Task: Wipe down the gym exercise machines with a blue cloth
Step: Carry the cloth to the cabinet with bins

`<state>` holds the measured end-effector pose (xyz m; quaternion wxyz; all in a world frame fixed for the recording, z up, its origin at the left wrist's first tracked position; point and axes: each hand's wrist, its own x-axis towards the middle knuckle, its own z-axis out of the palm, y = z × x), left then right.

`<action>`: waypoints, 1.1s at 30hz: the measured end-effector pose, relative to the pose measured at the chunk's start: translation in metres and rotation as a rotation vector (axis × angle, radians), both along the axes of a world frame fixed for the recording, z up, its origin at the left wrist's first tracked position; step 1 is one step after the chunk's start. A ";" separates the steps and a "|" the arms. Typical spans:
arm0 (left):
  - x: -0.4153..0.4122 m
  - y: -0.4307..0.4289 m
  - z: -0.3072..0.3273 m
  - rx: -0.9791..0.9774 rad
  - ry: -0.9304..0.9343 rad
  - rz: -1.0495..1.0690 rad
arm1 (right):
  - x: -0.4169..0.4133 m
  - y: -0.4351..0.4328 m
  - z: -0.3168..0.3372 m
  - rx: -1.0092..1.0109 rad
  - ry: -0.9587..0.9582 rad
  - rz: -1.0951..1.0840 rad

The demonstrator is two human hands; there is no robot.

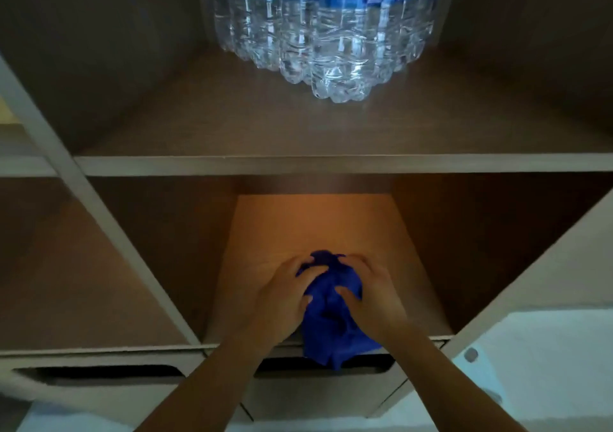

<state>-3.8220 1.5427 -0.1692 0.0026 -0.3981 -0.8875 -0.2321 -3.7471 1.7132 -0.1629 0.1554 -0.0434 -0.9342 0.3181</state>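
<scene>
While both hands clasp blue cloth (331, 315), water bottles (328, 27) overhead

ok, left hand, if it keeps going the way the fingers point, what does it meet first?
The left hand is already on the blue cloth. Beyond it, the lit cubby floor looks bare up to the back wall; depth is hard to judge.

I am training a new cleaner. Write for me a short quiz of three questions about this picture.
1. True or false: both hands, left hand and right hand, touch the blue cloth.
2. What stands on the upper shelf?
3. The cloth's lower edge: A) hangs over the front of the cubby floor, B) lies fully inside.

Key: 1 true. 2 a pack of water bottles. 3 A.
</scene>
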 end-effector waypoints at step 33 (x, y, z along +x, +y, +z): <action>0.013 0.011 -0.050 -0.370 -0.111 0.088 | 0.000 0.029 -0.066 0.138 -0.347 0.133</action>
